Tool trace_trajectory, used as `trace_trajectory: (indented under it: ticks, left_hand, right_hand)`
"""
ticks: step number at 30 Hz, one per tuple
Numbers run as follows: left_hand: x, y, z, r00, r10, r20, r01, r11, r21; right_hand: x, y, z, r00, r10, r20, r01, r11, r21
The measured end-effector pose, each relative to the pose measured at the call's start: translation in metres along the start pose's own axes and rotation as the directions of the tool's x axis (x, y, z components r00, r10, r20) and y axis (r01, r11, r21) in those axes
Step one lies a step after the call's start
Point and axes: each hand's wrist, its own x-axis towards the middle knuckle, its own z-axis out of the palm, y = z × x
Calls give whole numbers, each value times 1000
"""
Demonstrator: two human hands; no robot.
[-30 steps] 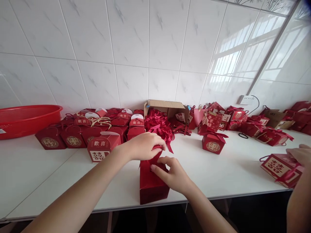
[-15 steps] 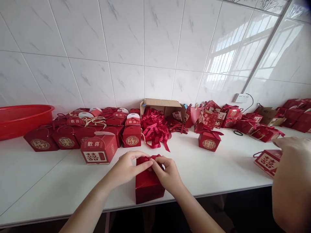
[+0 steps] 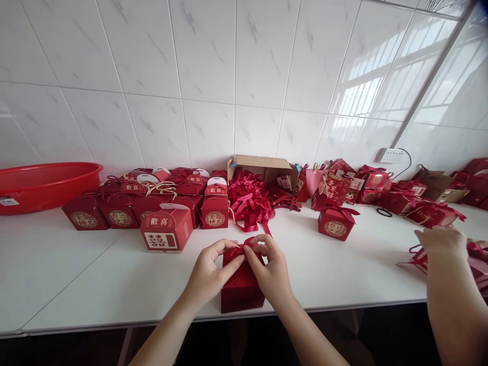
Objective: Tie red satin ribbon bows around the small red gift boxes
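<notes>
A dark red box [image 3: 242, 295] stands near the front edge of the white table, directly below both hands. On its top is a red ribbon [image 3: 239, 249] gathered into a bow shape. My left hand [image 3: 213, 267] pinches the ribbon from the left, thumb and forefinger together. From the right, my right hand [image 3: 269, 262] pinches the same ribbon, its thumb close to the left thumb at the middle. Behind the box lies a heap of loose red ribbons [image 3: 251, 201], with one strand trailing forward.
Several red boxes stand at the left, a box with white double characters [image 3: 165, 234] foremost. Behind them is a red basin [image 3: 49, 185]. An open cardboard carton [image 3: 263, 162] rests against the wall. Another person's hand [image 3: 442, 241] reaches in at the right, beyond a ribboned box [image 3: 335, 223].
The view has shifted left. More ribbon shows between my hands, with loops spread on the box top. The other person's hand has moved, and a red ribboned item now shows beside that arm.
</notes>
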Motion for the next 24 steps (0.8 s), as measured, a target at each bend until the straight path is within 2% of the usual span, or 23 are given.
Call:
trace_trajectory:
  ticks: [6,9,14,18,21,24]
  left_hand:
    - [0,-2,4,997,16,-76,-19,999,-36]
    - [-1,-1,5,996,1,-92,-7,998,-62]
    - [-2,-4,7,994,-54,-96,46,995,-91]
    - [-1,-8,9,993,-47,-105,39,996,-78]
    - [-1,-8,9,995,-21,-99,13,997,-81]
    - [-1,-7,9,995,-14,-100,4,995,-103]
  right_hand:
    - [-4,-2,-4,992,-121,19,122,983,-139]
    - [-7,-1,-7,989,-141,37,145,974,-173]
    - [-8,5,-9,997,-80,3,79,974,-211]
    - [-7,8,-9,998,-55,-9,52,975,-216]
    - [-3,6,-12,999,40,27,-35,986,-165]
    - [1,3,-16,979,152,134,-140,986,-92]
